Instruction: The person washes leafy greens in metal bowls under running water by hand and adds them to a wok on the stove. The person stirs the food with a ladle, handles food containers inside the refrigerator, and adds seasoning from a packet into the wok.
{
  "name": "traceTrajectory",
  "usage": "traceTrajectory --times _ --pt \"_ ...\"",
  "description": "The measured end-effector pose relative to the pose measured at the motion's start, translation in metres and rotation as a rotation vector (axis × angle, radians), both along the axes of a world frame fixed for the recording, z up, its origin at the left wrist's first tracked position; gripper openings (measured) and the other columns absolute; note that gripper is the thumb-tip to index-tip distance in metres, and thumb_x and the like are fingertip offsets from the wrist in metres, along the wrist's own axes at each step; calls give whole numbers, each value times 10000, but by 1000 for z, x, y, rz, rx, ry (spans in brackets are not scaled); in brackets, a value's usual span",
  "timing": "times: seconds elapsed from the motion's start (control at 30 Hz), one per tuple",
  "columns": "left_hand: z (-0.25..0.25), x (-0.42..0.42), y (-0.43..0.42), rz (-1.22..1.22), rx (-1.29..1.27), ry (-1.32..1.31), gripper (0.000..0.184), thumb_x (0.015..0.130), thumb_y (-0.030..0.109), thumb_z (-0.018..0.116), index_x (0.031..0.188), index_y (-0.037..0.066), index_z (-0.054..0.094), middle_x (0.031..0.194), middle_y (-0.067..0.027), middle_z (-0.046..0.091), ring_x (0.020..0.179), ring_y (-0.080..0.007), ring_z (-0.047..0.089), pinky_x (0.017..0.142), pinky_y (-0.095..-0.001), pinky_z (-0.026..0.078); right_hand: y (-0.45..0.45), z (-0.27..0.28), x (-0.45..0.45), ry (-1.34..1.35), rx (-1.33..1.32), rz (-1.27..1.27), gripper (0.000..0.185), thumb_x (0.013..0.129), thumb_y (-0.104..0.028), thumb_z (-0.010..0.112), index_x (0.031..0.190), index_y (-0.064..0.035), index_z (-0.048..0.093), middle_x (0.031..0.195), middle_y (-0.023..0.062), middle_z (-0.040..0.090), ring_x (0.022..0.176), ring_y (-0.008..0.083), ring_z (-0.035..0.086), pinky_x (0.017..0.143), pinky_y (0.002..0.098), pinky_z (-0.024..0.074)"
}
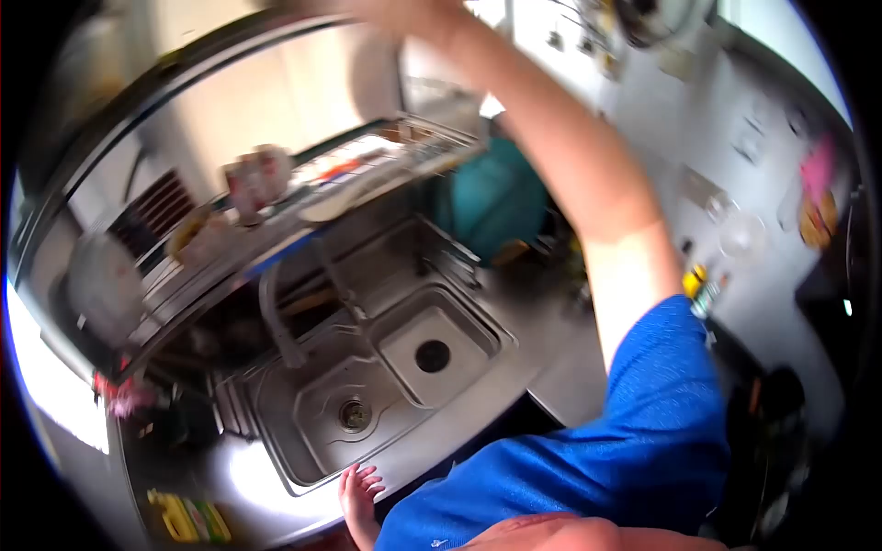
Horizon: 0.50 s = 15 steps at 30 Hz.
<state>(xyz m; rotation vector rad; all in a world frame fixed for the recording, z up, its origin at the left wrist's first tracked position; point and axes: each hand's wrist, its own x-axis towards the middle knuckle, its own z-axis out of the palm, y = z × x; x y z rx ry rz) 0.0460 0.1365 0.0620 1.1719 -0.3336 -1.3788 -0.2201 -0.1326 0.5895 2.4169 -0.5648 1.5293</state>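
Observation:
My left hand (358, 493) is at the front rim of the steel double-bowl sink (432, 397), fingers apart and slightly curled, with nothing in it. My right arm stretches up past the dish rack (441, 138) toward the top of the view. There my right hand (409, 14) is smeared by motion and partly cut off, close to the upper edge of the shelf above the rack. Its fingers and anything in them cannot be made out. The faucet (276, 312) hangs over the left bowl.
A yellow bottle (188, 519) lies on the counter at lower left. Behind the sink's right side is a teal round item (496, 197). Stacked cups or bowls (257, 179) and a large plate or lid (103, 285) sit on the rack. Small bottles (700, 285) stand at right.

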Motion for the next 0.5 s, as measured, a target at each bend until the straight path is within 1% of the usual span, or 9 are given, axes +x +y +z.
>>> traceTrajectory --times 0.03,0.07,0.1,0.13,0.17,0.27,0.37,0.43,0.5 --pt "0 -2 -10 -97 -6 21 246 899 194 492 1078 26 500 897 -197 624 659 -268 639 502 -365 541 6 -54 -9 97 -277 138 150 839 -120 570 941 -15 601 805 80 604 662 160 589 594 264 476" --pt "-1 -6 -20 -184 -6 14 248 900 196 488 1080 25 499 902 -199 622 666 -266 638 505 -365 541 50 -120 -12 37 -125 222 83 770 -165 565 763 -83 558 656 80 534 611 248 567 525 329 478" --pt "-3 -10 -30 -276 -5 11 249 902 197 485 1082 25 497 908 -200 620 674 -264 638 508 -364 542 78 -182 -27 278 -140 -17 71 741 -140 575 752 -79 540 693 80 516 641 250 552 543 353 470" --pt "-5 -16 -39 -396 4 2 252 905 198 477 1088 25 495 920 -202 616 685 -262 635 518 -358 543 114 -237 -41 482 251 -72 98 807 -123 587 851 -36 602 831 95 596 753 239 596 597 356 487" --pt "-8 -31 -53 -588 48 -18 265 908 210 477 1091 20 493 921 -201 615 688 -257 630 526 -345 539 163 -378 -75 53 768 -65 98 827 -150 589 852 -56 601 846 72 599 757 230 595 615 353 487" --pt "-11 -65 -70 -829 106 -61 272 912 216 476 1095 15 491 919 -201 613 693 -249 627 531 -331 535 325 -560 -147 -404 1420 -615 179 809 -246 653 787 -70 632 708 63 617 688 129 584 658 284 469" --pt "0 -114 -79 -1042 115 -69 272 922 213 465 1105 14 489 930 -197 609 697 -241 624 530 -323 531 523 -584 -204 -740 1611 -1311 227 688 -302 748 752 -91 689 624 37 622 604 96 561 588 291 476" --pt "5 -154 -75 -1194 102 -80 271 930 203 451 1120 13 484 948 -195 606 697 -240 625 530 -322 533 627 -576 -233 -1109 1153 -1789 249 681 -229 756 624 -54 588 579 47 578 555 129 560 527 305 469" --pt "4 -198 -64 -1320 63 -57 287 936 212 446 1141 13 467 963 -197 603 705 -244 629 538 -323 544 706 -551 -260 -1620 860 -1760 316 709 -187 746 913 -59 542 670 31 555 522 103 510 431 252 416"
